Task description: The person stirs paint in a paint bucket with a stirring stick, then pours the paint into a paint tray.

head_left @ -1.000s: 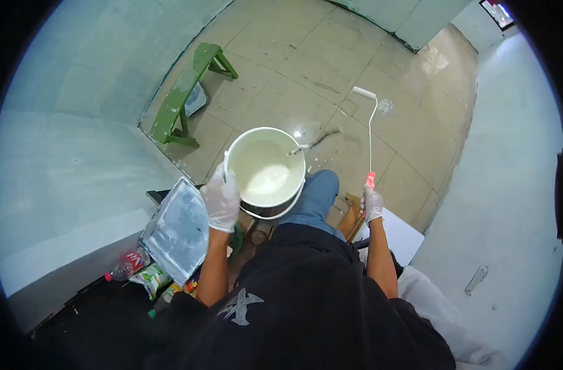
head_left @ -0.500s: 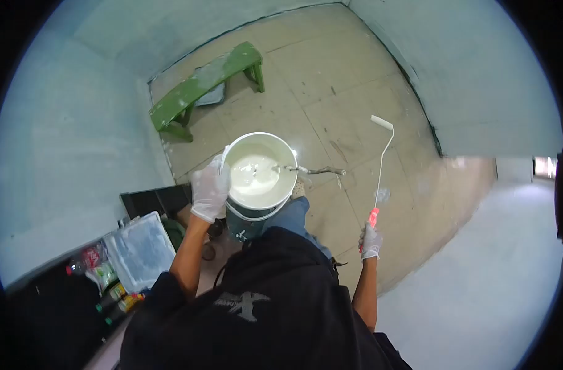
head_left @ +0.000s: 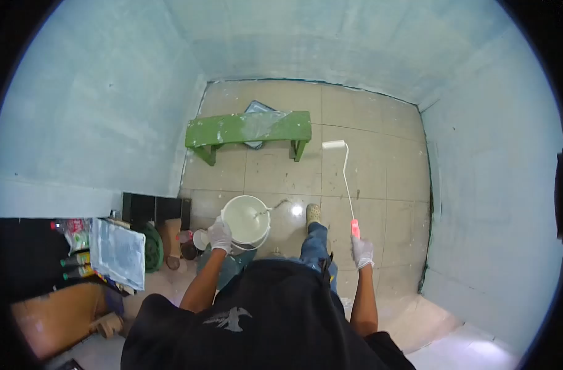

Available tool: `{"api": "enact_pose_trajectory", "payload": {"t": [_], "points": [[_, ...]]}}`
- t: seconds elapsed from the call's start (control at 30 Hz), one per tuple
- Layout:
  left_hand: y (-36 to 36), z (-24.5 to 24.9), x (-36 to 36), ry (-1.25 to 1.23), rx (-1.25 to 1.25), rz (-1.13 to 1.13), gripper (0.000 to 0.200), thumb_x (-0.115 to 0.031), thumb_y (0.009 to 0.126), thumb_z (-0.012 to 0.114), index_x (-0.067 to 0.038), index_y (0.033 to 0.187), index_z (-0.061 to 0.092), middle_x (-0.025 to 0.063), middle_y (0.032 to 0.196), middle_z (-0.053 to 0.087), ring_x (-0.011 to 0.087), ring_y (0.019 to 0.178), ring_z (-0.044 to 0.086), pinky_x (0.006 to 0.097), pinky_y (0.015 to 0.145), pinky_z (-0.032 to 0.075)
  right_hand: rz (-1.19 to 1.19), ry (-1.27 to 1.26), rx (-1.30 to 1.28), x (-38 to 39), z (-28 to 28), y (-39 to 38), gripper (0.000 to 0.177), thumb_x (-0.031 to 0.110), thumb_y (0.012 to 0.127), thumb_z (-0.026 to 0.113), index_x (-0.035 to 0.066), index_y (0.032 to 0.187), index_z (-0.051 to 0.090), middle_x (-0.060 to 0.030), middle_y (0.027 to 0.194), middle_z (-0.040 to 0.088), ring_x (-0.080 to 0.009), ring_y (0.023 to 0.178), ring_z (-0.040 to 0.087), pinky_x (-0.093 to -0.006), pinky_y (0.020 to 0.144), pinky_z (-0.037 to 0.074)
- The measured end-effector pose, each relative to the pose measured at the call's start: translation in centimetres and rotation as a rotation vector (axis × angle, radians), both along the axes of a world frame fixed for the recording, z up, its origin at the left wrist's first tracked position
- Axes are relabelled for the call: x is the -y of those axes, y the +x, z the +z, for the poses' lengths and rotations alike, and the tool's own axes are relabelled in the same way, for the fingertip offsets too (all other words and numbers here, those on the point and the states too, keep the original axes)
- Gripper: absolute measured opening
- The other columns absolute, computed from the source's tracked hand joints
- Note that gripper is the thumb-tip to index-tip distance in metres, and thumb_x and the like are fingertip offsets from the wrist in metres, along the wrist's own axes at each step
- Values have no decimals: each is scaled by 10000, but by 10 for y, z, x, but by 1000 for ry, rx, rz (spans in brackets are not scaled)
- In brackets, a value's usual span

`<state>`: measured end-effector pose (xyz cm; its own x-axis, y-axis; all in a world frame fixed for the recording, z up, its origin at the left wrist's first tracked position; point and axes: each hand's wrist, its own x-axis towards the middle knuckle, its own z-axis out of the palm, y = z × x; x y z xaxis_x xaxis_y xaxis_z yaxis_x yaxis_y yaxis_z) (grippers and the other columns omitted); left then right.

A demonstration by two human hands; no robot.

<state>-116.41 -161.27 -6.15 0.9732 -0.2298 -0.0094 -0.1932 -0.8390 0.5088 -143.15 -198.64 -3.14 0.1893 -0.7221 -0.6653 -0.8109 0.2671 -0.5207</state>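
Note:
My left hand [head_left: 220, 235], in a whitish glove, grips the left rim of a white bucket [head_left: 247, 222] that holds white paint. A thin stick [head_left: 274, 208] leans out over the bucket's right side. The bucket's handle hangs along its lower edge. On the right, my gloved right hand [head_left: 362, 251] is closed around the red handle of a paint roller [head_left: 347, 179]. Its white roller head points up and to the left, near the bench's right end.
A paint-spotted green bench [head_left: 249, 127] stands ahead, with a tray [head_left: 255, 145] partly behind and under it. At the left are a paint-smeared tray [head_left: 117, 253], bottles [head_left: 78, 272] and a green round object [head_left: 152, 248]. Pale blue walls [head_left: 355, 43] enclose the tiled floor.
The view has turned and lifted, so the bench now looks level. The bucket, still in my left hand, appears lower and farther away. The roller remains in my right hand.

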Motion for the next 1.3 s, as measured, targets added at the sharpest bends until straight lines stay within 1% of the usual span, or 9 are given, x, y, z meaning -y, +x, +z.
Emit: {"api": "enact_pose_trajectory", "payload": {"t": [0.3,0.43,0.7,0.73,0.8,0.9,1.13,1.23,1.3], "points": [[-8,6,-11,227,-95,557,212,-213,857,561,-54,946,669,220,848,665,397,828,654,477,695,500,227,469,300,123,-32,295,249,319,866,572,92,776,522,-25,566,497,-138,378,447,-300,327,355],[-2,-23,-34,29,-146,845,251,-226,864,555,-10,923,670,236,852,668,412,819,655,457,684,498,174,710,309,133,-60,440,255,325,927,504,114,789,470,-33,587,494,-140,405,452,-283,342,358],[111,4,-34,-63,-348,897,261,-216,952,540,-2,1060,643,83,974,688,163,870,622,319,763,494,-104,965,256,102,-182,655,140,147,889,540,115,778,460,-22,617,438,-131,446,438,-267,372,378],[122,18,-42,-39,-379,893,261,-216,952,540,-2,1060,643,83,974,688,163,870,622,319,763,494,-130,968,226,86,-231,663,140,147,889,540,115,778,460,-22,617,438,-131,446,438,-267,372,378],[164,27,-46,-215,-351,756,269,-180,954,534,-3,1134,628,82,1013,687,163,924,620,314,795,492,244,395,113,70,-315,698,106,86,875,497,88,780,450,-61,611,433,-194,493,486,-348,387,387],[195,22,-76,-139,-220,692,293,-171,964,518,-4,1184,615,88,1009,691,162,908,630,313,780,503,-325,660,134,42,-289,736,186,188,897,593,98,755,514,-38,586,459,-173,490,498,-325,382,406],[274,42,-63,-82,-262,935,325,-182,974,534,65,1169,612,117,1000,695,165,824,627,301,702,507,-229,460,42,27,-376,768,498,503,950,496,74,703,545,-51,524,473,-198,428,504,-348,365,392],[277,34,-57,-109,-143,913,331,-183,967,557,80,1160,612,115,1010,695,168,831,634,298,697,512,94,-18,-211,37,-475,752,510,466,917,487,50,650,613,-132,562,601,-287,491,628,-436,474,487],[284,45,-38,-125,-221,1030,345,-197,963,575,80,1166,613,123,999,701,160,817,638,292,685,516,167,140,-195,44,-382,774,453,421,904,531,35,681,615,-136,588,611,-262,502,631,-428,467,496]]}}
